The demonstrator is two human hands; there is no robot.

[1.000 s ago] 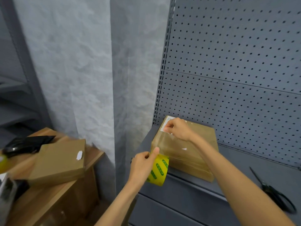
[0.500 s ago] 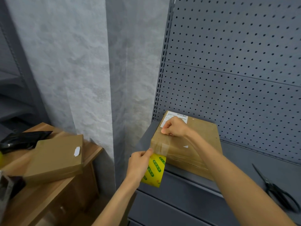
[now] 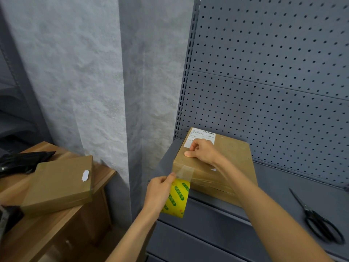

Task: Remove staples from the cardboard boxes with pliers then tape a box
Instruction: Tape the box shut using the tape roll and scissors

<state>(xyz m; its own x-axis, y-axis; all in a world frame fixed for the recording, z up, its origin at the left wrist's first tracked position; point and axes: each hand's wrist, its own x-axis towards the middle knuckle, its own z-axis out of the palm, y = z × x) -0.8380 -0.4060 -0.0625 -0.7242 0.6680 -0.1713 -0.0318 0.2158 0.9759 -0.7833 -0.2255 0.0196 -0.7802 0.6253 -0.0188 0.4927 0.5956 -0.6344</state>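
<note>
A brown cardboard box [image 3: 232, 157] with a white shipping label lies on the grey metal shelf [image 3: 279, 190]. My right hand [image 3: 202, 152] presses on the box top near its left edge, fingers curled, thumb flat on the cardboard. My left hand [image 3: 160, 190] grips a roll of tape [image 3: 177, 197] with a yellow core and green marks, just below the box's front left corner. A clear strip of tape [image 3: 184, 172] runs from the roll up onto the box's left side. No pliers are visible.
Black scissors [image 3: 319, 220] lie on the shelf at the right. A second brown box [image 3: 60, 182] rests on a wooden table [image 3: 102, 173] at the left, beside a black plastic bag [image 3: 22, 161]. A grey pegboard [image 3: 273, 82] backs the shelf.
My left hand has pulled the roll lower, drawing out more clear tape. My right hand slid toward the box's left edge, uncovering the label. The view has shifted slightly.
</note>
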